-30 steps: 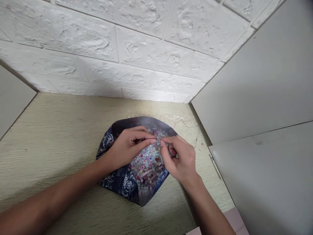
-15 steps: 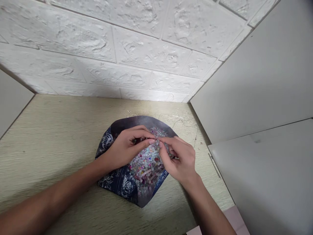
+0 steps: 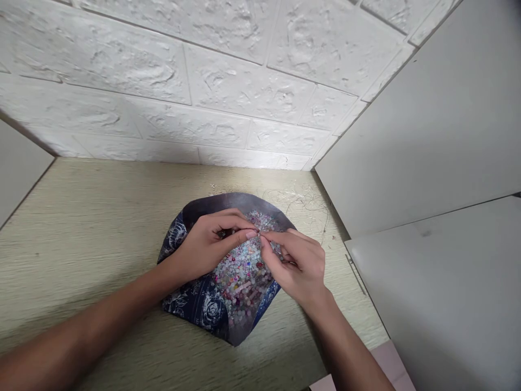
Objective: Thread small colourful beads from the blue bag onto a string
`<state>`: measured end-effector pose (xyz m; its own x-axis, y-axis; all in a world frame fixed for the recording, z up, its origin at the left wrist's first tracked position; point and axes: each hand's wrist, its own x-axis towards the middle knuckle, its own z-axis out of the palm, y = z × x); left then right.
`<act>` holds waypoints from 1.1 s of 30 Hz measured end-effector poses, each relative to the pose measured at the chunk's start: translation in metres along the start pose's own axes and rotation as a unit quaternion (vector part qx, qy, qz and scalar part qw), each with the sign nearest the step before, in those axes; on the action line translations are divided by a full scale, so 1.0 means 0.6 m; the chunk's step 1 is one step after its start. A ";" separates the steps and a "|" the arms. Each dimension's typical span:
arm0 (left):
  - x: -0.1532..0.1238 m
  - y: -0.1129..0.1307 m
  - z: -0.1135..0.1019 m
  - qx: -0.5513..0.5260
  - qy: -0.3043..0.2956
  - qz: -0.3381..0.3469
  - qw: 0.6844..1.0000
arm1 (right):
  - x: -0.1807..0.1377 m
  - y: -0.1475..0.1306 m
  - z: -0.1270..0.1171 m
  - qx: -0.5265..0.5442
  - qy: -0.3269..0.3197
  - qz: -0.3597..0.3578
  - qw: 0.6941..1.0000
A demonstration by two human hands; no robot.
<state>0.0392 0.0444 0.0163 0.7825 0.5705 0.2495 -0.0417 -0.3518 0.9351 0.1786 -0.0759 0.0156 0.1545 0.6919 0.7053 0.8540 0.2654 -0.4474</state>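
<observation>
A dark blue patterned cloth (image 3: 194, 304) lies on the pale wooden tabletop (image 3: 97, 228), folded up like a shallow bowl. It holds a heap of small pink, white and clear beads (image 3: 240, 277). Both hands hover over the heap. My left hand (image 3: 207, 244) pinches thumb and forefinger together, its tips meeting those of my right hand (image 3: 299, 266), which is also pinched. Whatever sits between the fingertips is too small to name.
A tangle of thin clear thread (image 3: 303, 203) lies on the table behind the cloth. A white brick-pattern wall (image 3: 228, 87) stands at the back. Grey panels (image 3: 427, 130) close off the right side, with another at far left. A pink edge (image 3: 386, 369) shows at bottom right.
The fingertips of both hands have drawn closer and now touch. The view has shifted slightly; the cloth and beads have not moved.
</observation>
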 end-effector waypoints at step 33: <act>0.001 -0.002 0.001 -0.008 -0.012 0.002 1.000 | -0.001 0.003 0.002 -0.022 0.003 -0.011 1.000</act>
<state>0.0398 0.0447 0.0151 0.7968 0.5511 0.2476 -0.0553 -0.3416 0.9382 0.1796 -0.0751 0.0139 0.1383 0.6813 0.7188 0.8783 0.2511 -0.4069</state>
